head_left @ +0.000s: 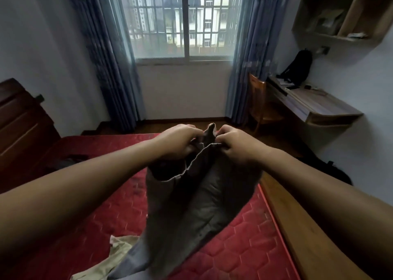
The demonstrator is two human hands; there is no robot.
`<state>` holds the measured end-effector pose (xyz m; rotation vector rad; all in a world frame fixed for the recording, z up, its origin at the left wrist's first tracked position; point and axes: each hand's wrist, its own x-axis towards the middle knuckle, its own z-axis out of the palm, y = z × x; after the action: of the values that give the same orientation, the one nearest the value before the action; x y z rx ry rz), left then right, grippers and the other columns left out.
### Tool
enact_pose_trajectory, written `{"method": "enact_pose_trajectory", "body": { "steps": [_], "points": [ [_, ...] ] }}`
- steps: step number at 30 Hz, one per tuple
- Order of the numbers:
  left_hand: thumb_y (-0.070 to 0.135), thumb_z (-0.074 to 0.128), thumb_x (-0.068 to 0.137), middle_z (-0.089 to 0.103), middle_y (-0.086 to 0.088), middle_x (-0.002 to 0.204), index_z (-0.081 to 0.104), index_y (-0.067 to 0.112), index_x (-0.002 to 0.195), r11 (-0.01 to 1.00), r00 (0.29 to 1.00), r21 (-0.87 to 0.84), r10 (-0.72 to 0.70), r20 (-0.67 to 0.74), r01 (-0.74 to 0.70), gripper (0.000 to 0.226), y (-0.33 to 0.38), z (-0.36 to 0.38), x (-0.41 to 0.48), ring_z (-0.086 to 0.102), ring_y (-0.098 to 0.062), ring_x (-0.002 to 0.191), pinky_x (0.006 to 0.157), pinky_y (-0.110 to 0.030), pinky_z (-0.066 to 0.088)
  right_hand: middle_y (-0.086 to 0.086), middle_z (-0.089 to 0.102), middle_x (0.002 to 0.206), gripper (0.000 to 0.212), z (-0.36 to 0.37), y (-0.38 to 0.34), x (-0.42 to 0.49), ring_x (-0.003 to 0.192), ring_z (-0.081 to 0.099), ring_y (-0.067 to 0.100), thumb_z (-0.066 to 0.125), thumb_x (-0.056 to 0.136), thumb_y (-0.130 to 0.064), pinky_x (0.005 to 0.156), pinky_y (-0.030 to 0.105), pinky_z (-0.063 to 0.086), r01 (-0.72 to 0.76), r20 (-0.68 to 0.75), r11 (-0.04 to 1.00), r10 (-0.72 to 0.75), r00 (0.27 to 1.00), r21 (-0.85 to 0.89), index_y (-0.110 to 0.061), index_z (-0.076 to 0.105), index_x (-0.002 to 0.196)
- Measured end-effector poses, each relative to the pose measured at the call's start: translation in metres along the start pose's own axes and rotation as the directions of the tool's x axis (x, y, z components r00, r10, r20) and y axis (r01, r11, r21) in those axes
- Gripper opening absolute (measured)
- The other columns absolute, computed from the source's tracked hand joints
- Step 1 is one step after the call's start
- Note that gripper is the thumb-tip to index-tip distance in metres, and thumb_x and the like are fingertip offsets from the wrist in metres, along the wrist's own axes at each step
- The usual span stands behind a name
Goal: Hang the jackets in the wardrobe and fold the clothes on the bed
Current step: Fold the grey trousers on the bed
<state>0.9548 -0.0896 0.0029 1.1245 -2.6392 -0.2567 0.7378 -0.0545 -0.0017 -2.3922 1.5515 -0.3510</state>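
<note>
Grey-brown cotton, soft and limp, hung from my two hands above the red quilted mattress [244, 243]. It looked like a pair of trousers or shorts [191, 199], held up by the waistband at about twelve o'clock from me, with the rest drooping toward six o'clock and its lowest part seeming to reach the bed. My left hand [178, 139] had its fingers curled tight on the left part of the waistband, and my right hand [236, 145] was pinched shut on the right part, the two hands close together with a peak of cloth standing up between them. I judged the garment light, floppy and not slippery, so it would sag wherever I let go; the thick hemmed waistband was the firmest place to grip, with the hands moved out to its corners to stretch it flat. A pale cream garment [119, 252] lay crumpled at seven o'clock on the mattress, and something dark [70, 160] sat at ten o'clock near the wooden headboard [19, 120].
</note>
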Motion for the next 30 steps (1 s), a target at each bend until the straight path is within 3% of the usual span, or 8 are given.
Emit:
{"method": "enact_pose_trajectory", "body": {
  "steps": [2,5,10,17,21,25,27,30],
  "points": [
    [0.028,0.069,0.089,0.056,0.005,0.085,0.058,0.022,0.080,0.999,0.999,0.003,-0.043,-0.015,0.043,0.015,0.005,-0.004,0.010,0.056,-0.018,0.080,0.069,-0.034,0.044,-0.003,0.055,0.115,0.016,-0.005,0.002,0.001,0.102,0.060,0.019,0.060,0.094,-0.015,0.093,0.036,0.051,0.011,-0.027,0.999,-0.012,1.000,-0.037,-0.018,0.072,0.104],
    [0.024,0.073,0.085,0.065,0.007,0.083,0.057,0.027,0.076,0.993,0.993,-0.003,-0.121,-0.006,0.121,0.018,0.007,-0.008,0.019,0.060,-0.015,0.079,0.068,-0.031,0.046,-0.002,0.054,0.106,0.021,-0.015,0.008,0.000,0.095,0.061,0.023,0.060,0.091,-0.013,0.086,0.044,0.055,-0.013,-0.044,0.992,0.007,0.999,-0.123,-0.022,0.069,0.108],
    [0.014,0.071,0.085,0.069,0.009,0.087,0.068,0.021,0.089,0.988,0.988,0.018,-0.151,0.027,0.150,0.009,0.011,-0.009,0.021,0.062,-0.013,0.084,0.074,-0.028,0.049,0.003,0.058,0.113,0.036,-0.030,0.021,-0.005,0.103,0.060,0.024,0.059,0.094,-0.011,0.088,0.042,0.055,-0.065,-0.019,0.978,0.062,0.998,-0.198,-0.027,0.058,0.127],
    [0.026,0.071,0.090,0.062,0.008,0.084,0.069,0.019,0.095,0.962,0.967,-0.111,-0.252,-0.028,0.248,0.009,0.010,-0.010,0.024,0.060,-0.015,0.084,0.071,-0.025,0.042,0.003,0.060,0.094,0.007,-0.043,0.023,0.000,0.085,0.062,0.025,0.048,0.101,-0.023,0.074,0.044,0.056,-0.091,-0.057,0.955,0.078,0.995,-0.283,-0.025,0.055,0.100],
    [0.025,0.070,0.089,0.069,0.004,0.079,0.071,0.017,0.087,0.909,0.937,-0.304,-0.331,-0.115,0.284,0.009,0.017,-0.006,0.031,0.065,-0.013,0.076,0.063,-0.025,0.047,0.007,0.065,0.098,0.013,-0.038,0.011,0.008,0.086,0.063,0.030,0.048,0.098,-0.031,0.077,0.047,0.056,-0.132,-0.125,0.968,0.106,0.986,-0.216,-0.022,0.057,0.096],
    [0.028,0.072,0.087,0.070,-0.002,0.073,0.070,0.012,0.080,0.840,0.915,-0.467,-0.379,-0.140,0.276,0.018,0.024,-0.004,0.036,0.063,-0.012,0.066,0.062,-0.031,0.051,0.011,0.056,0.101,0.006,-0.033,0.003,0.019,0.092,0.060,0.032,0.052,0.095,-0.018,0.078,0.040,0.049,-0.144,-0.185,0.985,0.125,0.975,-0.095,-0.013,0.054,0.092],
    [0.030,0.073,0.088,0.072,-0.003,0.075,0.071,0.012,0.082,0.813,0.920,-0.518,-0.375,-0.118,0.265,0.019,0.025,-0.001,0.036,0.067,-0.013,0.067,0.064,-0.034,0.055,0.007,0.044,0.107,0.004,-0.028,0.003,0.023,0.091,0.057,0.028,0.054,0.093,-0.011,0.080,0.038,0.052,-0.181,-0.179,0.983,0.180,0.967,0.012,-0.014,0.055,0.097],
    [0.037,0.072,0.089,0.071,-0.002,0.075,0.069,0.017,0.083,0.829,0.923,-0.500,-0.359,-0.136,0.249,0.021,0.025,0.005,0.036,0.066,-0.012,0.067,0.060,-0.029,0.053,0.006,0.042,0.116,0.022,-0.020,0.002,0.026,0.098,0.055,0.025,0.059,0.089,-0.009,0.086,0.036,0.052,-0.182,-0.098,0.975,0.195,0.976,0.126,-0.021,0.054,0.107]
  ]
}}
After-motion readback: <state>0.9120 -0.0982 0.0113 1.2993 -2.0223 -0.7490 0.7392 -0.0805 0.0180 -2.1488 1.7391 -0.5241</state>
